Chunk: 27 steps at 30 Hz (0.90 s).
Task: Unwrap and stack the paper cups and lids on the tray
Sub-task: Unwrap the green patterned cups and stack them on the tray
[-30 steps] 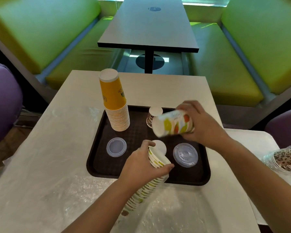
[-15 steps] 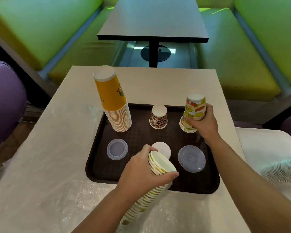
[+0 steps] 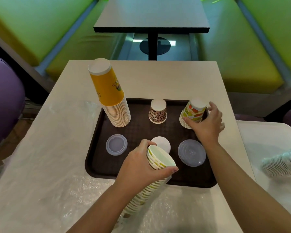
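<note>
Nearest us, crinkled plastic wrap (image 3: pixel 84 195) lies across the bench (image 3: pixel 158 78). Our left hand (image 3: pixel 141 167) has its grip clamped round a long sleeve of green-patterned cups (image 3: pixel 151 172), tilted, its open mouth over the near edge of the brown tray (image 3: pixel 94 158). On the tray just beyond sit a small clear lid (image 3: pixel 116 144), a white lid (image 3: pixel 161 144) and a larger clear lid (image 3: pixel 191 152). Farther back, our right hand (image 3: pixel 207 125) wraps loosely round a short upside-down stack of fruit-print cups (image 3: pixel 192 113) standing at the tray's far right; we cannot tell whether it actually holds the stack. A leopard-print cup (image 3: pixel 157 113) stands beside it, and a tall yellow cup stack (image 3: pixel 110 95) leans at the far left.
</note>
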Each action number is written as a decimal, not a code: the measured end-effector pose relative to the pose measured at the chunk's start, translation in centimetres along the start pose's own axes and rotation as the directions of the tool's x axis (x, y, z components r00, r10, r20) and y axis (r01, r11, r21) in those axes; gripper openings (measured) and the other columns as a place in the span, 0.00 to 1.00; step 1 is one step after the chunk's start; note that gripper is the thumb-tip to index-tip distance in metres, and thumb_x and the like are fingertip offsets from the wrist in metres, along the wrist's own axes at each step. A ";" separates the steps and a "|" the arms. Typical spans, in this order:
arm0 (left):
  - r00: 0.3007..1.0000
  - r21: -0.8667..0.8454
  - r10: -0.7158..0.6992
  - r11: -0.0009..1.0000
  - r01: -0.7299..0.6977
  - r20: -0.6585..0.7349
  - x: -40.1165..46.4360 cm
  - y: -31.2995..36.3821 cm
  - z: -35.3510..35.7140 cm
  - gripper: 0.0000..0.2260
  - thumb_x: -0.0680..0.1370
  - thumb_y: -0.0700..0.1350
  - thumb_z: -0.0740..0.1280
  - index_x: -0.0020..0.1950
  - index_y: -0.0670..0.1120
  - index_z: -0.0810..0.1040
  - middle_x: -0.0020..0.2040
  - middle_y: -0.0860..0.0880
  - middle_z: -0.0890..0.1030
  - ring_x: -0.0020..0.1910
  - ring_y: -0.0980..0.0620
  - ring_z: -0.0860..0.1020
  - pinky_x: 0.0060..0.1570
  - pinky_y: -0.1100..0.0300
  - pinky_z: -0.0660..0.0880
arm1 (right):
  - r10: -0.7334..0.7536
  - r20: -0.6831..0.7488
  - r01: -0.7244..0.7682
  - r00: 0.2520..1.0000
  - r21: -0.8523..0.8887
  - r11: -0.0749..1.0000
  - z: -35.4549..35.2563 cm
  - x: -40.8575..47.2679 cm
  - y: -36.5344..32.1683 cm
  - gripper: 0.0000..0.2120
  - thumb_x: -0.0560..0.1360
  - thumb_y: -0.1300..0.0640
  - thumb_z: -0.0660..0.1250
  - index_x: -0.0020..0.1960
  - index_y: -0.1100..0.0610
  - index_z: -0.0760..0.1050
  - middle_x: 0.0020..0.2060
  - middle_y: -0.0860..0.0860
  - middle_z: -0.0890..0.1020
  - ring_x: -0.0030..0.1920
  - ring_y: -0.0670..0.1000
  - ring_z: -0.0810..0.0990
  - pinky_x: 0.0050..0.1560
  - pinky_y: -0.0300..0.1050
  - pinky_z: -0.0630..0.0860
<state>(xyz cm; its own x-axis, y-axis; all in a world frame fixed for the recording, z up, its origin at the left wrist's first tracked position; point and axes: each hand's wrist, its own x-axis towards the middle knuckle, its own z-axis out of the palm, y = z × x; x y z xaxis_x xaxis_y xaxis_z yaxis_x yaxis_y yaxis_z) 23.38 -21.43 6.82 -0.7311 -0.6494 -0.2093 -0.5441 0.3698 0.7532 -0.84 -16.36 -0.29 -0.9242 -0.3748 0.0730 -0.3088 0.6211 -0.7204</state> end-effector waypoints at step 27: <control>0.948 0.061 0.053 0.995 -0.076 0.313 -3.6 -2.0 0.1 0.47 0.60 0.57 0.79 0.71 0.61 0.55 0.59 0.58 0.77 0.57 0.56 0.77 0.55 0.62 0.73 | -0.174 0.693 -0.081 0.700 0.319 0.944 -9.9 -13.0 -5.6 0.16 0.73 0.53 0.70 0.60 0.46 0.73 0.53 0.44 0.77 0.51 0.42 0.78 0.41 0.33 0.76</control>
<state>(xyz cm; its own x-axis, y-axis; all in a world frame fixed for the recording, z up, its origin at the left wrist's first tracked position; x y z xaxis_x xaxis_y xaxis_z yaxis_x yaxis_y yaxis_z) 27.06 -19.75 6.05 -0.8509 -0.3880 -0.3542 -0.5114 0.4576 0.7273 10.62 -8.12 9.64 -0.4373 -0.8473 -0.3015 -0.1449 0.3973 -0.9062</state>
